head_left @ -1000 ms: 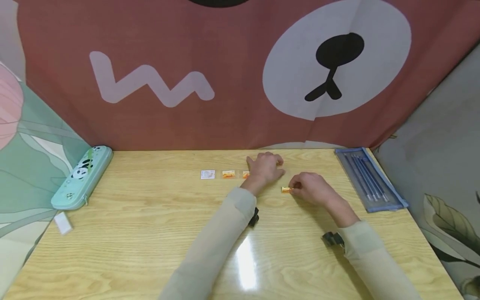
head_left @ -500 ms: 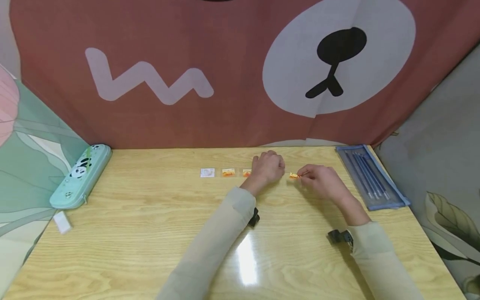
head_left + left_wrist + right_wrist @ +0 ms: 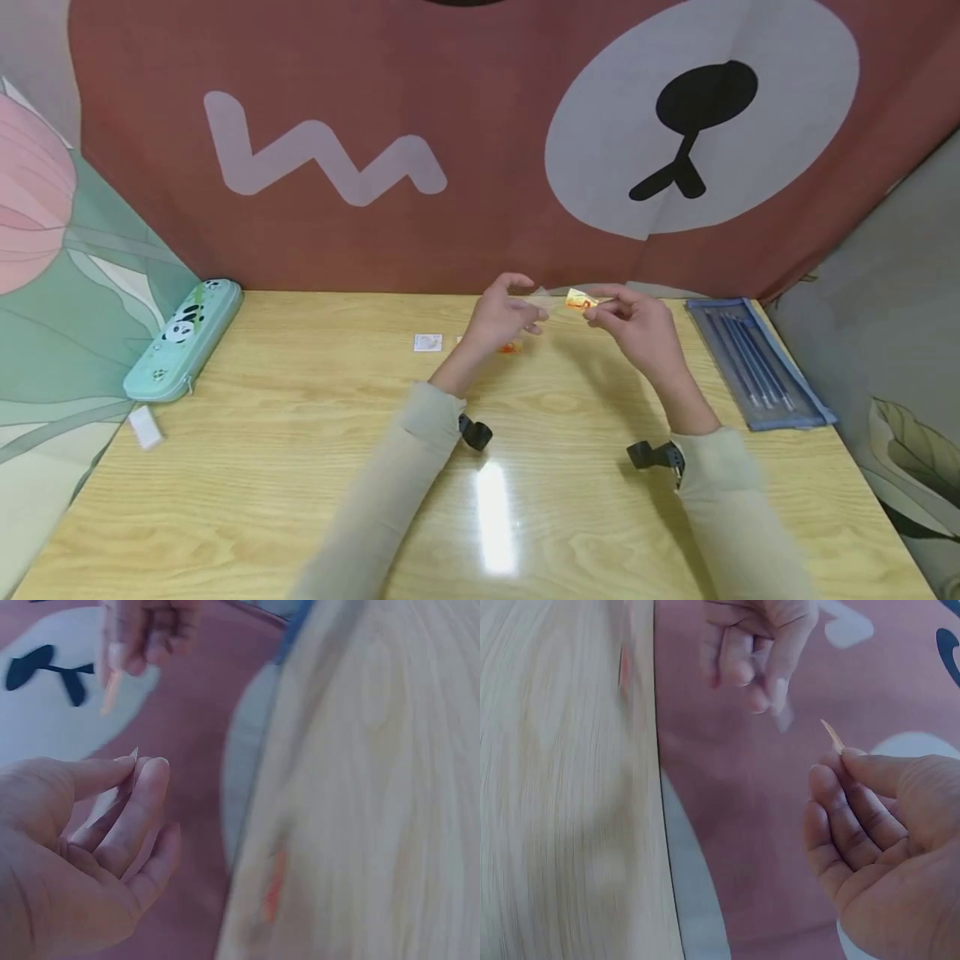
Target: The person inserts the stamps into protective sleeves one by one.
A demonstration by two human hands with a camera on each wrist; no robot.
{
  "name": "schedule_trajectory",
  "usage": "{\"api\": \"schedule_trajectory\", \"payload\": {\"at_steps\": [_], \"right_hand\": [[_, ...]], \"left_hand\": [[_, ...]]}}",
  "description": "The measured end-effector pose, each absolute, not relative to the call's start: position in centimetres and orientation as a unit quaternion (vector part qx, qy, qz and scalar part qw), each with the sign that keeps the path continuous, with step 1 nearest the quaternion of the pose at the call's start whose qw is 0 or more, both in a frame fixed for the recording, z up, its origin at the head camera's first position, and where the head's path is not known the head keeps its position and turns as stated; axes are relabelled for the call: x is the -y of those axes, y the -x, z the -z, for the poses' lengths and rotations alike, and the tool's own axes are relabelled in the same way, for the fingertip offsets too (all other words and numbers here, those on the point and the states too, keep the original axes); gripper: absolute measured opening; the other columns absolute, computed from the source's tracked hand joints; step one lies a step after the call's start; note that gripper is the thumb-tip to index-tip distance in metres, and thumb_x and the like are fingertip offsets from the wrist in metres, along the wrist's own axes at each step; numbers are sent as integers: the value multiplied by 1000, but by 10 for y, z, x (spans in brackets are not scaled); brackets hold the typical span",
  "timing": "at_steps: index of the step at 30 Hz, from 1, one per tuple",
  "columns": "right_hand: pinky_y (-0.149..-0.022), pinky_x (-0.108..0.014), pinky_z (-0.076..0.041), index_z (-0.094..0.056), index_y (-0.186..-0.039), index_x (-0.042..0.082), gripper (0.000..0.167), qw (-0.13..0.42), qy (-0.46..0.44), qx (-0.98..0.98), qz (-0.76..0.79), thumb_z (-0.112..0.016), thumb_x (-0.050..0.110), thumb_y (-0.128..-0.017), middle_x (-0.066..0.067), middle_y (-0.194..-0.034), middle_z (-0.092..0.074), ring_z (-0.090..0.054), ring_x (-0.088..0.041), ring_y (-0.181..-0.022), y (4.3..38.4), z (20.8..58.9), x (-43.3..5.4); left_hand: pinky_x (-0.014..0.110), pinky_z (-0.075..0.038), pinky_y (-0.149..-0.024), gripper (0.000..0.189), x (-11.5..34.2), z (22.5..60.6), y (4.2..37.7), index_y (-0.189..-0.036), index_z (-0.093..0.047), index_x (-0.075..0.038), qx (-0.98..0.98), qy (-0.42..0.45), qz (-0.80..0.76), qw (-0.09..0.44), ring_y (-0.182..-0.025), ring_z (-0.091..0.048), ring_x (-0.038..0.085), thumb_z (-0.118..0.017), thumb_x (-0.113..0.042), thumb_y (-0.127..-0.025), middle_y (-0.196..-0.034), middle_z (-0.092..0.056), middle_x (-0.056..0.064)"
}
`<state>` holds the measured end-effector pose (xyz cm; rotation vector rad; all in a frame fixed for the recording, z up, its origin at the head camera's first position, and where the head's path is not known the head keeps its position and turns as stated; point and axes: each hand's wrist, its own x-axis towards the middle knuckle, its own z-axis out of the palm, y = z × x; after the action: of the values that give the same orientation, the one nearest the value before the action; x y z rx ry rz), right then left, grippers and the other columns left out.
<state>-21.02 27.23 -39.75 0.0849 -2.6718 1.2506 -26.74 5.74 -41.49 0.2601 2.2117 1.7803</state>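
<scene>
My right hand (image 3: pixel 643 329) pinches a small orange-and-yellow stamp-like piece (image 3: pixel 581 300) between thumb and fingertips, raised above the table's back edge. Facing it, my left hand (image 3: pixel 495 318) holds a small clear sleeve (image 3: pixel 542 295) between thumb and finger; in the left wrist view only the sleeve's thin edge (image 3: pixel 135 761) shows. A gap separates the piece from the sleeve. On the table below lie a white stamp-like piece (image 3: pixel 427 342) and an orange one (image 3: pixel 511 347), partly covered by my left hand. Another at the left wrist is nearly hidden.
A mint pencil case (image 3: pixel 183 342) with pandas lies at the back left, a white eraser-like block (image 3: pixel 146 427) in front of it. At the back right is a blue-edged mesh pouch (image 3: pixel 757 364) holding several pencil-like sticks. A printed cloth (image 3: pixel 360 250) hangs behind the table.
Both hands have risen from the table toward the cloth. The left hand has lifted the clear sleeve and shifted left; the right has carried the orange-and-yellow piece upward. The view has shifted slightly.
</scene>
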Motion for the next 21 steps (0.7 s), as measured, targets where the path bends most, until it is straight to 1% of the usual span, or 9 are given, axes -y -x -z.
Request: {"api": "schedule_trajectory", "payload": {"at_steps": [2, 4, 5, 7, 10, 13, 15, 18, 21], "right_hand": [[-62, -25, -46, -65, -136, 19, 44, 70, -29, 890, -449, -72, 34, -95, -8, -101, -79, -66, 0, -78, 212, 395, -263], [-68, -26, -48, -63, -140, 20, 50, 47, -27, 883, -467, -73, 37, -94, -7, -103, -79, -66, 2, -81, 214, 395, -255], [-73, -26, -49, -63, -139, 20, 49, 37, -25, 879, -475, -74, 37, -94, -6, -104, -79, -68, 2, -87, 214, 395, -251], [-81, -28, -51, -66, -135, 20, 46, 16, -22, 864, -502, -75, 36, -93, -4, -103, -80, -70, -1, -90, 215, 394, -245], [-88, -29, -55, -70, -129, 17, 38, -7, -27, 832, -554, -76, 31, -93, -1, -100, -80, -73, -6, -91, 215, 391, -237], [-87, -27, -59, -70, -125, 12, 33, -12, -45, 795, -604, -75, 22, -94, 3, -97, -78, -74, -10, -90, 214, 385, -229], [-85, -26, -60, -70, -123, 9, 30, -7, -56, 777, -628, -73, 15, -94, 4, -94, -76, -72, -11, -88, 212, 381, -224], [-82, -26, -61, -69, -122, 5, 26, -4, -65, 757, -650, -69, 6, -96, 4, -90, -73, -71, -10, -84, 210, 378, -220], [-82, -28, -62, -67, -122, 2, 26, -8, -65, 750, -659, -66, 3, -96, 3, -87, -71, -71, -9, -82, 207, 378, -216]], "left_hand": [[53, -58, -86, 37, -43, 409, 262, -127, -57, -10, -760, -85, -625, 154, -89, -76, 37, -73, -14, -94, -98, -79, 6], [52, -58, -92, 29, -30, 403, 256, -121, -60, -8, -753, -88, -631, 165, -91, -76, 38, -71, -15, -95, -100, -78, 9], [53, -58, -93, 24, -24, 401, 253, -117, -62, -7, -746, -90, -637, 172, -91, -76, 39, -70, -14, -96, -101, -78, 11], [51, -59, -93, 19, -15, 396, 246, -113, -65, -5, -732, -92, -649, 183, -87, -76, 38, -69, -14, -96, -102, -77, 14], [49, -62, -87, 16, -6, 392, 236, -112, -66, -2, -706, -92, -677, 188, -76, -76, 31, -65, -10, -98, -100, -75, 18], [44, -63, -81, 16, 0, 389, 229, -112, -67, -2, -700, -91, -685, 182, -71, -75, 21, -63, -11, -99, -98, -74, 19], [41, -64, -79, 16, 3, 388, 227, -113, -67, -3, -707, -95, -679, 174, -71, -74, 21, -62, -13, -101, -98, -74, 19], [37, -64, -77, 15, 7, 388, 226, -112, -67, -9, -732, -97, -655, 159, -69, -73, 23, -61, -18, -102, -96, -72, 16], [38, -63, -76, 13, 12, 389, 226, -111, -67, -11, -750, -104, -638, 139, -67, -71, 24, -61, -19, -102, -91, -70, 11]]}}
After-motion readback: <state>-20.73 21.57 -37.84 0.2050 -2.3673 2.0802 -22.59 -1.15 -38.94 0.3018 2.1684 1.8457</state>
